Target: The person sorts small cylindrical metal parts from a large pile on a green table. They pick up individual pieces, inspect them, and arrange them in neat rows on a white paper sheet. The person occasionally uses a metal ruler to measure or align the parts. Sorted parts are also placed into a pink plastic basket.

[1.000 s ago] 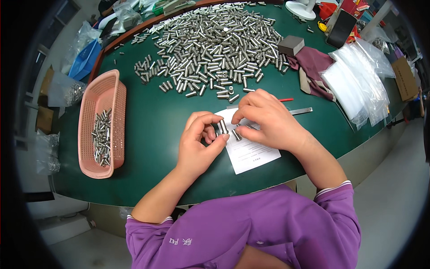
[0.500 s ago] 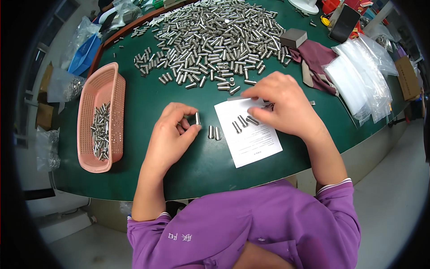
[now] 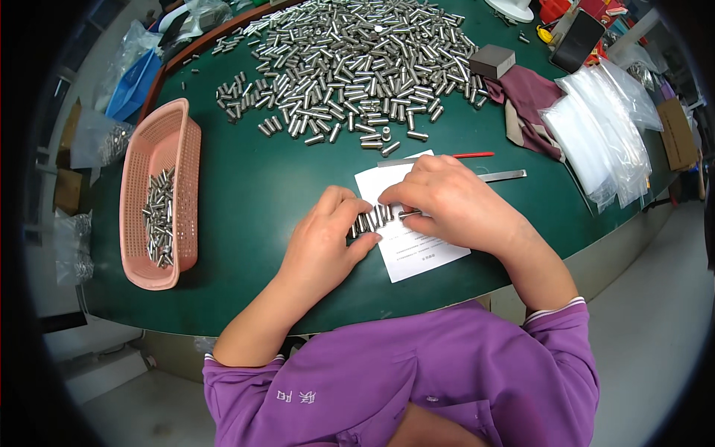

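Note:
My left hand [image 3: 324, 238] curls its thumb and fingers around a row of short steel pins [image 3: 378, 217], standing side by side at the left edge of a printed paper sheet [image 3: 424, 259]. Close on the right, my right hand [image 3: 450, 200] is closed with another steel pin [image 3: 407, 214] at its fingertips, over the sheet. The fingers partly cover the pins, so their lower ends are hard to see. Beyond my right hand lie a thin tool with a red handle [image 3: 474, 155] and a flat metal strip [image 3: 506, 176].
A large heap of steel pins [image 3: 357, 67] covers the far table. At left stands a pink basket [image 3: 190, 186] holding more pins. A grey block [image 3: 492, 61], a maroon cloth [image 3: 530, 93], clear plastic bags [image 3: 588, 127] and a phone [image 3: 578, 41] lie at right.
My left hand has moved right, bringing its pin to the others. The pins that lay apart now form one row. My right hand has come down and left, uncovering the red-handled tool.

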`<state>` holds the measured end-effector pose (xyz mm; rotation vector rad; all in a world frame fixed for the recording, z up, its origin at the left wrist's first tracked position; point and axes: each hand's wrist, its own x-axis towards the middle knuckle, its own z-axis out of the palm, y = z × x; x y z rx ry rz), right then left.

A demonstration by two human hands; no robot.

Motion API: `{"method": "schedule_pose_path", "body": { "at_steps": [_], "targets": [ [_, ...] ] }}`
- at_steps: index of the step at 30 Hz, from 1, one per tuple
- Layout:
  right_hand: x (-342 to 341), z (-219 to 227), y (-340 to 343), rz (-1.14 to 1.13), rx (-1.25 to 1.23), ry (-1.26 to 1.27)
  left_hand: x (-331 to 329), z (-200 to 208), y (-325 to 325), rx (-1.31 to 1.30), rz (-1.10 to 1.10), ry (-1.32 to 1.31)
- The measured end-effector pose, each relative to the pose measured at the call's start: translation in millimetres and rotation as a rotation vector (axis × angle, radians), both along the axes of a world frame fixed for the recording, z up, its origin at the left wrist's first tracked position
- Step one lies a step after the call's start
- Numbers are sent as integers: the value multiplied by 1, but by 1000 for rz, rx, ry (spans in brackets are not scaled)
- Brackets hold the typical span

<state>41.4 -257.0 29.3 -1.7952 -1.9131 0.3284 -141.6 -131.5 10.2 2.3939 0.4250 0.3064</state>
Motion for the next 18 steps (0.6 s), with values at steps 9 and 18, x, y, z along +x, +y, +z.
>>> {"method": "schedule_pose_path", "body": {
  "at_steps": [9,18],
  "targets": [
    [3,-3,5,92,13,78,4,-1,-2,25,-47,-54],
    [-8,7,2,-54,-40,-106,3,-9,0,31,-63,-98]
  ]
}}
